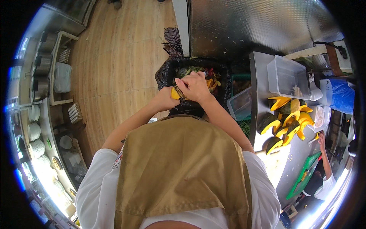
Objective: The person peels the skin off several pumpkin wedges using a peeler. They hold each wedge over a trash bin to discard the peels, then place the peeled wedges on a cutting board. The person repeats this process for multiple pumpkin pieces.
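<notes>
My left hand is closed around a piece of pumpkin with yellow flesh and dark rind. Against the piece, my right hand is closed on something mostly hidden by the fingers; a peeler or small knife cannot be told apart here. Both hands are over a bin lined with a black plastic bag, which holds vegetable scraps. Cut pumpkin wedges lie in a pile on the steel counter at the right.
A clear plastic container and a green cutting board are on the steel counter. A co-worker's hand reaches in from the far right. A lid leans beside the bin. Egg trays and shelves stand left.
</notes>
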`<state>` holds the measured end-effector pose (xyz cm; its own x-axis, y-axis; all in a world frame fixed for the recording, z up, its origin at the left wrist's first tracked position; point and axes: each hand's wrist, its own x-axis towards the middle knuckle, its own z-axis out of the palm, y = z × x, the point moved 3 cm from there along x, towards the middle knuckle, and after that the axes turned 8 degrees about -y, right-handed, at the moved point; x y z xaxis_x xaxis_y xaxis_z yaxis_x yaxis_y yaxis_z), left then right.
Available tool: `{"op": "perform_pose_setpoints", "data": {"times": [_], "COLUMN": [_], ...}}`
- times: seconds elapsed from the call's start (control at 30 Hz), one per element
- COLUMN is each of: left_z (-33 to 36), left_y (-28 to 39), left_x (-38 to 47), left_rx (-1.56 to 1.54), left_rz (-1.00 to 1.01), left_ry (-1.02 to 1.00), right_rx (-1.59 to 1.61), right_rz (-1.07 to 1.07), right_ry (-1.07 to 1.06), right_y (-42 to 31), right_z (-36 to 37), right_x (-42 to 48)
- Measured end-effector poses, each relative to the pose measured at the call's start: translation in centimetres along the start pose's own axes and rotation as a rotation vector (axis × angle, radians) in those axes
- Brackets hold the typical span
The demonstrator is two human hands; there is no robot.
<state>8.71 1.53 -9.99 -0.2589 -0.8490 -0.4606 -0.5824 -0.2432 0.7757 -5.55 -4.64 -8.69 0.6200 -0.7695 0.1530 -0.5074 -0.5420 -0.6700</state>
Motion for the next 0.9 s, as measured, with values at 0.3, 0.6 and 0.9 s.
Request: {"op": "perform_pose_setpoints", "data": {"times": [0.3, 0.6, 0.9], "left_z": [-0.5, -1.0, -1.5], "left_y": [0.9, 1.5, -1.8], "left_x": [-1.1, -2.7, -1.0], "left_rx": [-0.018, -0.106, -0.122], "left_rz": [0.049, 0.157, 0.139], "left_ry": [0.131, 0.139, 0.043], "right_rx": [-0.007, -0.226, 0.149], "right_rz": [-0.063, 0.152, 0.446], "right_ry": [0.008, -0.185, -0.288], "right_y": [0.3, 5.9, 5.0], "right_z": [-0.6, -0.3, 0.4], "right_x": [0.5, 0.6, 1.1]}}
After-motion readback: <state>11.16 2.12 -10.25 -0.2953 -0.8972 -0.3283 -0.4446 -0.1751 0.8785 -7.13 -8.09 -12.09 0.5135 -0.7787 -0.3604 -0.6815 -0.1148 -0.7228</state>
